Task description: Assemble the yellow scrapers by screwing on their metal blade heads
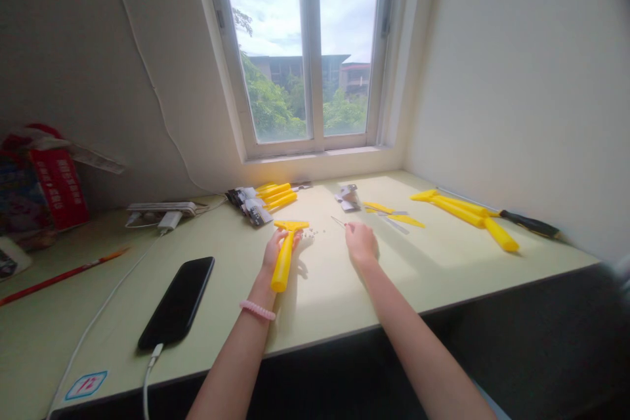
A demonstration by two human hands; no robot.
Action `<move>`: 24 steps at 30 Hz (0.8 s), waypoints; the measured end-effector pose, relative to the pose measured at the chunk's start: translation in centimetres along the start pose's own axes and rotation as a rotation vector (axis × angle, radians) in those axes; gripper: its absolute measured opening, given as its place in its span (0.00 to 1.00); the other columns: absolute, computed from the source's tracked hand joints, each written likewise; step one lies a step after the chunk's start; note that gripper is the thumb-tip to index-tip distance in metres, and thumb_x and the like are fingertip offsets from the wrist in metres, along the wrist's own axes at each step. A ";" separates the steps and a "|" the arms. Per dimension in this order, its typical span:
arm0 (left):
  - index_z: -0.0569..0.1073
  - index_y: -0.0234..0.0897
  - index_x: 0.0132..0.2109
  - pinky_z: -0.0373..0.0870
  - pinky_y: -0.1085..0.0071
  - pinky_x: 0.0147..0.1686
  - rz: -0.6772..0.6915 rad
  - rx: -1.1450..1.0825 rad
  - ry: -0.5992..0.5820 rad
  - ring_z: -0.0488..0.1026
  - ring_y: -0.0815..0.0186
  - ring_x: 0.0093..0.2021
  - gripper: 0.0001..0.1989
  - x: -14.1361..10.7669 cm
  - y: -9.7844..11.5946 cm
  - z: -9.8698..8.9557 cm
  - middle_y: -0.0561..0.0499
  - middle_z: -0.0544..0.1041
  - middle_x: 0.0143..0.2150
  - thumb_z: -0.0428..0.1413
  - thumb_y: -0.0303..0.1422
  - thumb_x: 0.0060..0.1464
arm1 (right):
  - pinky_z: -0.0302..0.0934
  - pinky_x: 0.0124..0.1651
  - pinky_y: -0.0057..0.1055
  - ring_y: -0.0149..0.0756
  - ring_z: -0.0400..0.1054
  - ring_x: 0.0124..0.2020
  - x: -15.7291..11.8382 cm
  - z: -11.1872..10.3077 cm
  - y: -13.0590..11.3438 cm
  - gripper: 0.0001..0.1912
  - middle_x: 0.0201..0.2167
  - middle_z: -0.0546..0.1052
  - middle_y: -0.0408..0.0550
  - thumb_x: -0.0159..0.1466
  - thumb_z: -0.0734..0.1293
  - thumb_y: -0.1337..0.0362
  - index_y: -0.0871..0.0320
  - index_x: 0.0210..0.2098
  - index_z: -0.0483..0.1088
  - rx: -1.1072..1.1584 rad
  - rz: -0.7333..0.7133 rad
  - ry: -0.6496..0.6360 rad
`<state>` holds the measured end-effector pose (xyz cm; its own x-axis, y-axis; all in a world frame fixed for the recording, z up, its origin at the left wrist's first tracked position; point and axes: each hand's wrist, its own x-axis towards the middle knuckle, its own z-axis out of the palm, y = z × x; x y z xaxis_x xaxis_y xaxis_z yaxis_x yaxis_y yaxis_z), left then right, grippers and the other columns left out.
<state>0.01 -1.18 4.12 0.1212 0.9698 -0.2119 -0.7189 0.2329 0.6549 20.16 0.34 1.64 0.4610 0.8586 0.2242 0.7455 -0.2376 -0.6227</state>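
My left hand (273,251) is closed round a yellow scraper (283,262), its wide head pointing away and its handle toward me. My right hand (361,243) rests on the table and pinches a thin metal tool (338,221) that points left toward the scraper head. Between the hands lie several tiny screws (311,233). Beyond my right hand are a small stack of packaged blades (348,197) and flat yellow pieces (394,214) with grey strips. Several yellow scrapers with grey and black heads (260,202) are piled behind my left hand.
Yellow handles (457,210) and a black-handled screwdriver (529,224) lie at the right by the wall. On the left are a black phone (177,302) on a white cable, a red stick (63,275) and a power strip (160,209). The table's front edge (423,312) runs near my forearms.
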 end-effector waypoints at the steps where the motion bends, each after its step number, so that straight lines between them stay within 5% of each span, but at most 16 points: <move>1: 0.64 0.30 0.51 0.73 0.78 0.23 -0.006 -0.014 0.001 0.75 0.69 0.26 0.18 0.0 0.0 0.0 0.40 0.76 0.41 0.48 0.19 0.53 | 0.57 0.48 0.38 0.46 0.67 0.48 0.0 0.2 -0.1 0.15 0.42 0.77 0.56 0.63 0.59 0.64 0.55 0.41 0.77 -0.045 0.001 0.007; 4: 0.64 0.28 0.53 0.74 0.78 0.23 -0.034 -0.022 -0.007 0.75 0.69 0.26 0.18 0.1 0.0 -0.2 0.38 0.76 0.42 0.47 0.20 0.54 | 0.52 0.54 0.42 0.48 0.62 0.52 1.1 0.9 -0.2 0.17 0.48 0.73 0.55 0.63 0.59 0.58 0.55 0.44 0.75 -0.063 0.041 0.033; 9: 0.63 0.30 0.54 0.74 0.78 0.23 -0.035 -0.019 -0.002 0.75 0.70 0.25 0.18 0.2 -0.1 -0.2 0.39 0.77 0.41 0.47 0.21 0.55 | 0.44 0.60 0.48 0.45 0.58 0.56 4.6 1.8 -0.1 0.25 0.52 0.72 0.50 0.68 0.48 0.52 0.46 0.55 0.68 0.131 0.088 -0.105; 18: 0.67 0.31 0.48 0.74 0.73 0.25 0.002 0.046 0.026 0.74 0.67 0.26 0.14 0.1 -0.2 -0.1 0.39 0.76 0.42 0.49 0.23 0.53 | 0.27 0.62 0.63 0.52 0.57 0.60 8.8 2.8 0.8 0.27 0.49 0.74 0.56 0.65 0.51 0.47 0.53 0.48 0.73 0.340 0.105 -0.180; 24: 0.67 0.35 0.49 0.74 0.74 0.28 0.082 0.067 0.019 0.74 0.67 0.29 0.15 0.3 -0.4 -0.3 0.42 0.76 0.41 0.50 0.24 0.53 | 0.20 0.60 0.64 0.53 0.58 0.59 8.7 3.3 0.9 0.24 0.45 0.77 0.54 0.64 0.54 0.47 0.51 0.44 0.74 0.500 0.039 -0.084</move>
<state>0.15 -1.04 3.58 0.0504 0.9843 -0.1693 -0.6787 0.1581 0.7172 23.21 9.12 0.56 0.4279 0.8920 0.1454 0.3974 -0.0412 -0.9167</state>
